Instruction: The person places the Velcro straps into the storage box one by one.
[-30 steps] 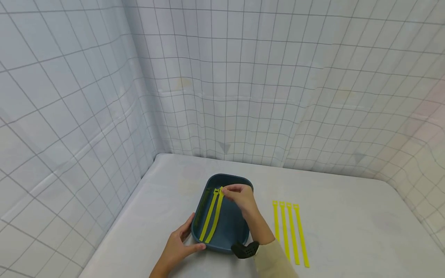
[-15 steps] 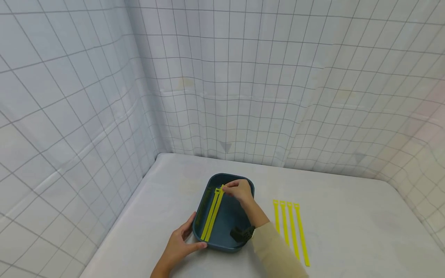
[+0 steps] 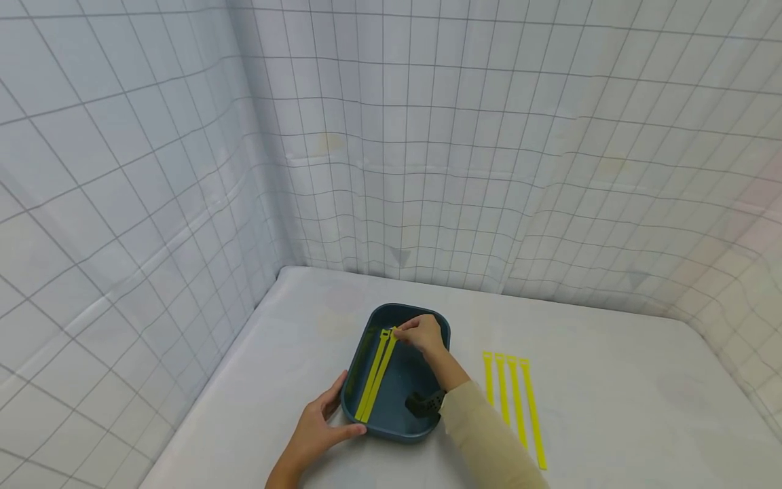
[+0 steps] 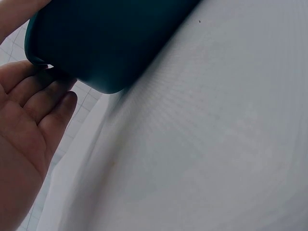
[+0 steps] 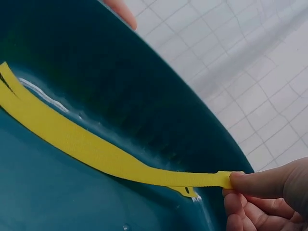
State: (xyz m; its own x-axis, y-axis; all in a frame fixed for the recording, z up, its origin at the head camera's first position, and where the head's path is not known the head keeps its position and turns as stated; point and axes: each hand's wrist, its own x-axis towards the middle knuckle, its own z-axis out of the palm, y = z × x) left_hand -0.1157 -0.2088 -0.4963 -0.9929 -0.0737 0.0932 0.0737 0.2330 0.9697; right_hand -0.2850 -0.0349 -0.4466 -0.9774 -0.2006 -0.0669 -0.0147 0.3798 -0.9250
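A dark teal plastic bin (image 3: 400, 390) stands on the white-covered table. My left hand (image 3: 313, 433) holds its near left corner, thumb at the near rim and fingers along the outer left side. Inside the bin, my right hand (image 3: 424, 335) pinches the slotted end of a yellow cable tie (image 5: 106, 156) between thumb and fingers. That end is raised, while the rest of the flat strap slopes down along the bin floor. Lying close beside it on the left is another yellow tie (image 3: 372, 370); only its slotted head shows beneath the held one in the right wrist view.
Several more yellow ties (image 3: 533, 415) lie side by side on the table (image 3: 617, 401), right of the bin, partly covered by the right sleeve (image 3: 489, 441). Grid-patterned white curtains (image 3: 464, 176) hang behind and along the left. A black device (image 3: 423, 405) is on the right wrist.
The held tie has shifted left and straightened against the other tie, closing the gap between them. The right forearm has moved slightly forward. My left hand keeps its hold on the bin.
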